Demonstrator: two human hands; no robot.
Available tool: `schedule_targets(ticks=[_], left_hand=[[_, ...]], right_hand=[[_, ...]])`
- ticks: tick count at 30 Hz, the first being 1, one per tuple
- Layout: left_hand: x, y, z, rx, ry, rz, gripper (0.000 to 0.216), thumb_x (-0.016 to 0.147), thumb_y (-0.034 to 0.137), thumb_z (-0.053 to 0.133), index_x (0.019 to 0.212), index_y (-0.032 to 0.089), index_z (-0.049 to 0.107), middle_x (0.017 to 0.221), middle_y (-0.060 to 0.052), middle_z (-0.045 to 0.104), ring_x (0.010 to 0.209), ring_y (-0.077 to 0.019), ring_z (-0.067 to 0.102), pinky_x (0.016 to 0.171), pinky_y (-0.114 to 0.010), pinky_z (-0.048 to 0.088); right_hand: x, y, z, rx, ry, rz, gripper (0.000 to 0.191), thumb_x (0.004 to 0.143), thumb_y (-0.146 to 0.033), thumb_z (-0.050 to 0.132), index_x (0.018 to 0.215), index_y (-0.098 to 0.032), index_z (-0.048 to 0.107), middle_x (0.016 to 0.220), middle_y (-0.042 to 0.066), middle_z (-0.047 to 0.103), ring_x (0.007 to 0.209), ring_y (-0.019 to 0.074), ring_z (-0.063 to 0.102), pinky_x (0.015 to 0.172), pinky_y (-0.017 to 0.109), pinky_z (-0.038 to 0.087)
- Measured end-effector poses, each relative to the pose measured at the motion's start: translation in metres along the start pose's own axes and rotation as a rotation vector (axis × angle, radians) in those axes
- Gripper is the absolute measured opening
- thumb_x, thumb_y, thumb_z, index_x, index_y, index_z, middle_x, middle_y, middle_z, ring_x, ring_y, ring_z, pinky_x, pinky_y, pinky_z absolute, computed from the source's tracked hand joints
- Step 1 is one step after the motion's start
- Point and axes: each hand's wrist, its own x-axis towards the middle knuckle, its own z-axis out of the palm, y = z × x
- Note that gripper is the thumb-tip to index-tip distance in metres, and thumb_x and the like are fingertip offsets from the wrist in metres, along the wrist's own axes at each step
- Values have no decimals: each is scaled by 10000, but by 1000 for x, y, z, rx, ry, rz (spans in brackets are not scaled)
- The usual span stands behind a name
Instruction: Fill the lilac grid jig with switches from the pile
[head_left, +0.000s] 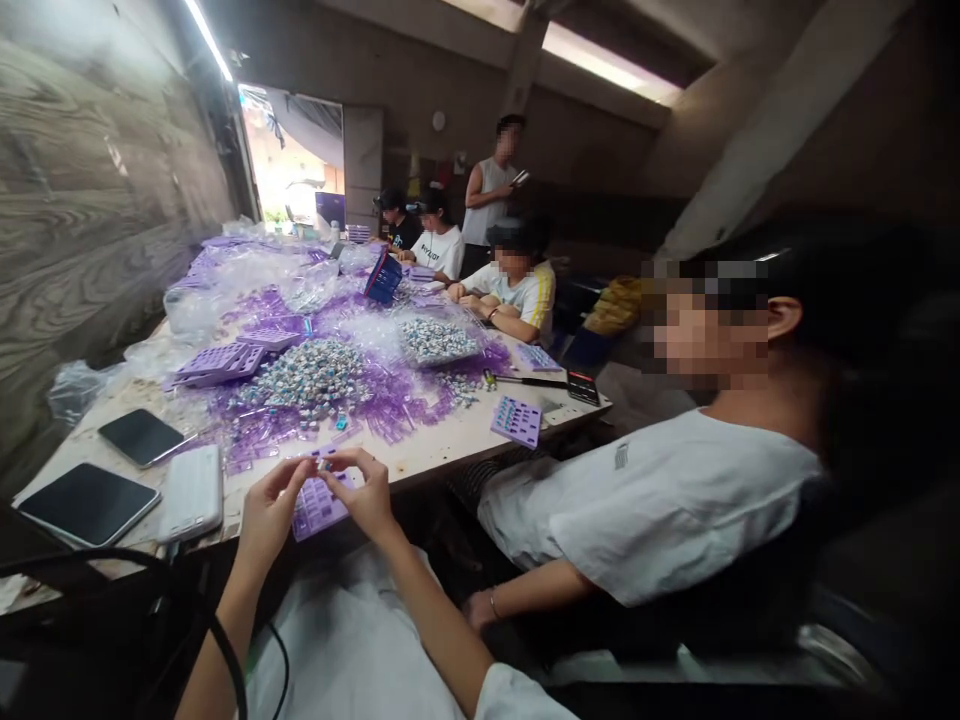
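Observation:
Both my hands meet over the table's near edge, fingertips pinched around a small white-and-blue piece (324, 466), too small to name more exactly. My left hand (276, 497) grips it from the left. From the right, the thumb and fingers of my right hand (367, 495) close on the same piece. Just beneath them lies a purple tray (319, 510) with rows of slots, partly covered by my hands. Beyond it spreads a heap of small white-and-blue pieces (319, 375), with clear purple plastic pieces (405, 410) scattered around.
Two dark-screened devices (90, 503) (142, 436) and a white power bank (192, 490) lie left. Stacked purple trays (217, 362) stand behind. A co-worker (645, 490) sits close on my right, near another slotted tray (517, 420). A black cable (217, 630) loops at lower left.

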Motion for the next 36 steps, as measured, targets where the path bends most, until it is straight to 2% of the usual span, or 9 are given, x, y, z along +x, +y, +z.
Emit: schedule_targets(ticks=[2, 5, 8, 12, 17, 23, 30, 36], left_hand=[[5, -8, -3, 167, 52, 94, 362, 883, 529, 554, 1031, 235, 706, 1051, -67, 733, 1020, -275, 667, 963, -430, 499], [15, -26, -2, 356, 151, 223, 313, 896, 467, 497, 1060, 266, 673, 1120, -81, 680, 1117, -305, 615, 1019, -477, 462], [23, -46, 3, 427, 202, 234, 277, 881, 407, 471, 1047, 282, 654, 1110, -94, 646, 1133, -321, 597, 1030, -497, 457], [29, -59, 5, 431, 189, 209, 250, 869, 338, 456, 1021, 277, 644, 1072, -92, 644, 1069, -310, 620, 958, -466, 504], [26, -57, 6, 406, 181, 169, 238, 856, 306, 488, 1022, 233, 642, 1050, -90, 641, 1011, -270, 642, 944, -420, 514], [26, -53, 9, 409, 176, 127, 229, 857, 262, 526, 1037, 188, 647, 1050, -91, 643, 987, -230, 643, 946, -380, 511], [27, -53, 10, 392, 181, 179, 211, 849, 259, 552, 1001, 181, 677, 1025, -79, 639, 970, -215, 632, 918, -344, 521], [24, -54, 10, 403, 183, 197, 210, 847, 258, 548, 992, 182, 679, 1032, -81, 635, 985, -215, 629, 941, -353, 510]], right_hand=[[5, 7, -2, 6, 9, 79, 228, 773, -357, 783, 936, -202, 747, 897, 41, 734, 750, 168, 689, 739, 296, 573], [15, 19, -4, 4, -66, 168, 249, 748, -413, 796, 897, -217, 760, 880, 47, 741, 747, 197, 705, 747, 328, 591], [28, 32, -5, -64, -170, 191, 233, 748, -439, 792, 871, -242, 775, 872, 45, 744, 751, 217, 709, 757, 357, 596], [34, 46, -3, -192, -297, 191, 152, 775, -370, 779, 874, -254, 787, 869, 36, 737, 725, 198, 693, 712, 328, 576], [28, 50, -5, -265, -369, 195, 159, 789, -170, 744, 935, -214, 787, 879, 38, 722, 744, 164, 675, 737, 282, 542], [27, 47, -8, -292, -390, 199, 158, 852, -175, 691, 984, -177, 777, 920, 54, 704, 777, 133, 656, 783, 252, 519], [25, 50, -7, -254, -381, 181, 143, 834, -164, 715, 969, -164, 759, 904, 30, 668, 755, 114, 636, 755, 229, 512], [28, 50, -8, -309, -396, 180, 124, 842, -190, 706, 958, -153, 732, 912, 36, 681, 738, 111, 603, 740, 232, 484]])
